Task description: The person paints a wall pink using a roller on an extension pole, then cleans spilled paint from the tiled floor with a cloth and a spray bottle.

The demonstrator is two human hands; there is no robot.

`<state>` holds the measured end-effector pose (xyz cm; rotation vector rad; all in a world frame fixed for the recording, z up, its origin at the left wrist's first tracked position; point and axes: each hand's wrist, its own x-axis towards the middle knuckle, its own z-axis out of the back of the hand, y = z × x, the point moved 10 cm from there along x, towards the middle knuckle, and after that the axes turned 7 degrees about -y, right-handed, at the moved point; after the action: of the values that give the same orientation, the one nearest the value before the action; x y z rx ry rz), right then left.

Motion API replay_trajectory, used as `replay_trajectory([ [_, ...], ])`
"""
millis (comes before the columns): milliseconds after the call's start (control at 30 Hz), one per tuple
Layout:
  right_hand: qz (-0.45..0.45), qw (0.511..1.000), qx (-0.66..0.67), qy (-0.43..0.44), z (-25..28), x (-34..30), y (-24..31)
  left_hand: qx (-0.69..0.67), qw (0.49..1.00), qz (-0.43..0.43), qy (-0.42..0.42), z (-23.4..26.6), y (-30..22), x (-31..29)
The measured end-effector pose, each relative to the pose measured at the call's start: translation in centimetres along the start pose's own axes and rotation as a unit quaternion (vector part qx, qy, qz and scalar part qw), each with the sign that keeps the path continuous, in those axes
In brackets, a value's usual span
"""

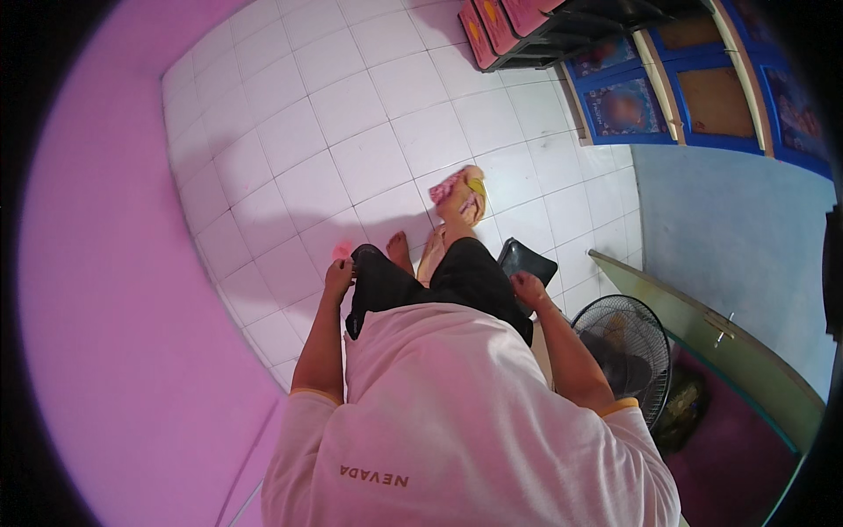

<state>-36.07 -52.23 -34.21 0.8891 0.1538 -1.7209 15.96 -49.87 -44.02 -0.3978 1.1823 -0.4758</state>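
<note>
My left hand (340,276) is at my left thigh, its fingers curled at the edge of my black shorts (379,285); it appears to pinch the cloth. My right hand (529,288) hangs by my right hip with curled fingers, in front of a dark, flat-topped object (529,260) whose kind I cannot make out. Whether the hand touches that object or the shorts is unclear. One bare foot is on a crumpled pink and yellow patterned cloth (474,209) on the floor. My other foot (399,253) is bare on the tiles. A pink blurred patch (342,250) shows beyond my left hand.
White floor tiles (351,97) spread ahead, with a pink wall (114,263) on the left. A black fan (622,351) stands close on my right, beside a greenish panel with a latch (702,321). Pink drawers (496,26) and a blue cabinet (667,97) are at the far right.
</note>
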Motion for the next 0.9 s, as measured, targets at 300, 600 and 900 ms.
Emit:
replay_trajectory([
  [300,0.028,0.998,-0.049,-0.009,6.8,7.8,-0.5,-0.05,0.996,0.06,-0.051,-0.9,-2.2,0.0],
  [600,0.119,0.993,0.01,0.021,12.5,13.1,0.1,0.18,0.979,-0.04,-0.092,-7.1,-0.3,-2.6],
  [900,0.075,0.996,-0.029,-0.026,14.2,15.4,-1.0,0.14,0.984,-0.024,-0.105,-4.8,2.1,-3.1],
])
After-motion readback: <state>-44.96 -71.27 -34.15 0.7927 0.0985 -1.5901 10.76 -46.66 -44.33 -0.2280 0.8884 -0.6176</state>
